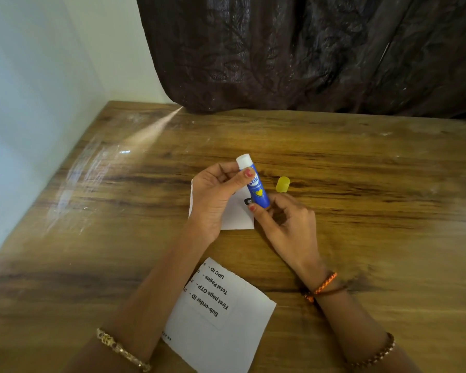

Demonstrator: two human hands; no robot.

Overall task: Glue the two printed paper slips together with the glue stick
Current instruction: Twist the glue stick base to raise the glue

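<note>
While both hands hold glue stick [256, 184] over surface [361, 157]: near slip [221, 313] at 6 o'clock, far slip [237, 214] beneath left hand [213, 200]; right hand [285, 224] pinches base; yellow cap [282, 184] off, 3 o'clock. Risk: over-twisting extends glue, smears.

1. I see a wooden table [361, 157] with a shiny streak of light on its left part.
2. A dark brown curtain [307, 49] hangs behind it.
3. A pale wall [38, 76] stands at left.
</note>
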